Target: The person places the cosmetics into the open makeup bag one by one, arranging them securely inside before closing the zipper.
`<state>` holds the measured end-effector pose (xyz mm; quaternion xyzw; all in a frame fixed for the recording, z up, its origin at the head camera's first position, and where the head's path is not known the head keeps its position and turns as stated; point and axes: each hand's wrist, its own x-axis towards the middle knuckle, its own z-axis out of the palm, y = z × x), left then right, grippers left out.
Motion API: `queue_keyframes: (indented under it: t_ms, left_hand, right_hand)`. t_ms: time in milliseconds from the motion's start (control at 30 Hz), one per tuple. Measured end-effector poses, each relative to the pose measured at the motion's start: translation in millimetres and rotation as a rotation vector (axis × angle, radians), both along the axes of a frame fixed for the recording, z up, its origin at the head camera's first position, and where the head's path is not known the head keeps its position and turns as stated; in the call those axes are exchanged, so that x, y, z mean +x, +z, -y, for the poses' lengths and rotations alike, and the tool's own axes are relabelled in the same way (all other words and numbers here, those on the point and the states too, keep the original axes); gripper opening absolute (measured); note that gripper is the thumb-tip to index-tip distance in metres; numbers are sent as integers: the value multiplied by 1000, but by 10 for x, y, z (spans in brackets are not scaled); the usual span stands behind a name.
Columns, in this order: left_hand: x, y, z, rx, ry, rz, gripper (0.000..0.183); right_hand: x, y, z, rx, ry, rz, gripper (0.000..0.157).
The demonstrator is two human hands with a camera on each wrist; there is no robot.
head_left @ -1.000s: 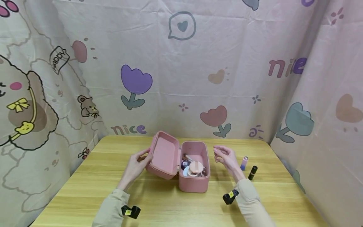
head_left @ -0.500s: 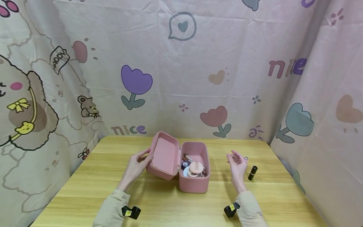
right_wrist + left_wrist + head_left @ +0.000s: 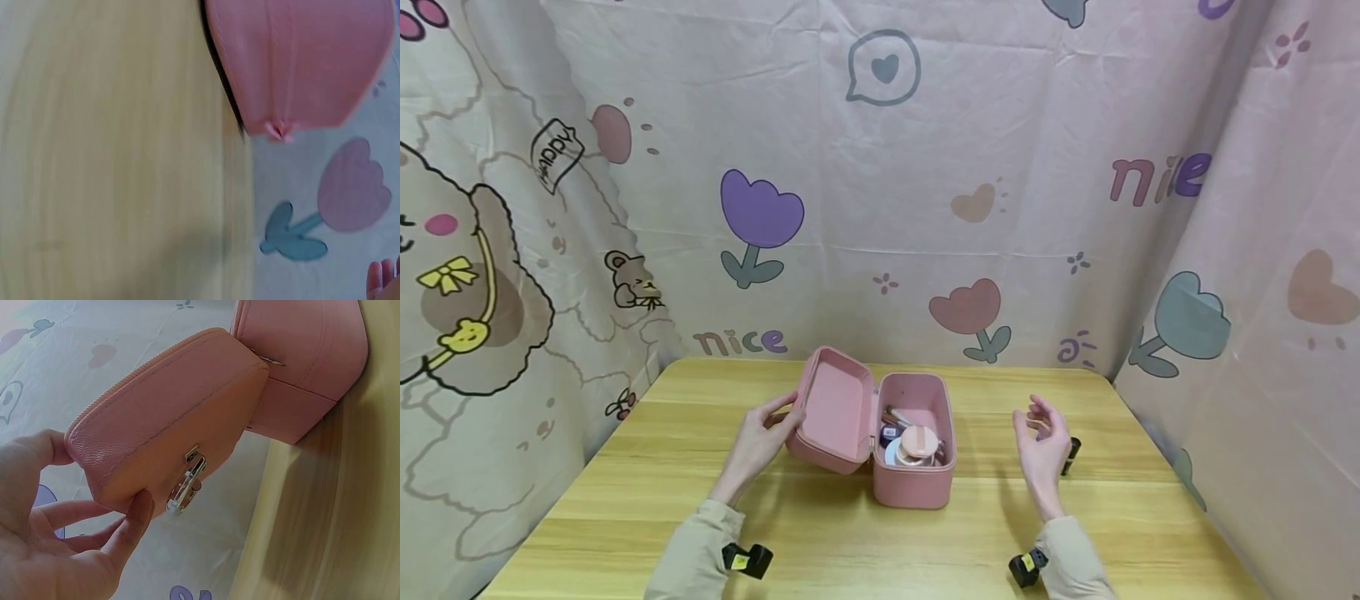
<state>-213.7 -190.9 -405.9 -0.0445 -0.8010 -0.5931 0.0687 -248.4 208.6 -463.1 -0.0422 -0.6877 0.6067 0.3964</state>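
A pink zippered cosmetic case (image 3: 913, 488) stands on the table, its lid (image 3: 838, 406) swung out to the left. My left hand (image 3: 758, 450) grips the lid's outer corner; in the left wrist view the thumb presses on the lid's outer face near a metal ring (image 3: 186, 486). Inside the case lie a round powder puff (image 3: 919, 442) and several small cosmetics. To the right, my right hand (image 3: 1043, 450) is raised with loosely bent fingers, in front of a pink-to-blue tube that it mostly hides. A black lipstick-like tube (image 3: 1072, 455) stands just beyond, partly covered by the hand.
The wooden table (image 3: 850, 554) ends at a patterned cloth backdrop (image 3: 880, 208), which also hangs along both sides. Black wrist cameras sit on both sleeves. In the right wrist view the case's side (image 3: 306, 62) shows, with a few fingertips (image 3: 375, 276) at the corner.
My right hand has moved right, away from the case, and now covers the pink-to-blue tube and part of the black one. My left hand and the lid have stayed put.
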Motion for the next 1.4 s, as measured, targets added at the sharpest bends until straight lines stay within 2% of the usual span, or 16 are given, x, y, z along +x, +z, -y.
queue_keyframes:
  t_ms: [167,267,367,500,600,667,767,967,1200,1400]
  left_hand:
    - [3,2,-1,3,0,3,51]
    - [2,4,-2,0,-1,8,51]
    - [-4,5,-2,-1,-1,6,51]
    - [-14,6,6,3,-1,-1,51]
    - [-17,6,11,-1,-2,0,50]
    - [-14,7,11,-5,-3,1,51]
    - [-5,8,12,-15,-5,2,51]
    - [6,10,11,-14,-9,1,51]
    - [4,8,9,-18,-5,-4,50]
    - [-4,3,9,-14,1,-3,50]
  right_hand:
    - [75,48,-298,56,-161,-54,40]
    - [128,34,-518,85,-213,19,49]
    - [191,6,-725,103,-142,187,60]
    - [232,-52,-969,122,61,448,70]
    - [223,-89,-1089,118,179,579,71]
    - [207,-109,-1136,94,223,617,65]
    - [189,-147,-1183,45,264,635,50]
    - [177,-243,-1232,-58,322,582,22]
    - [186,-292,-1255,-141,363,529,27]
    - [200,-222,-1242,-199,384,461,30]
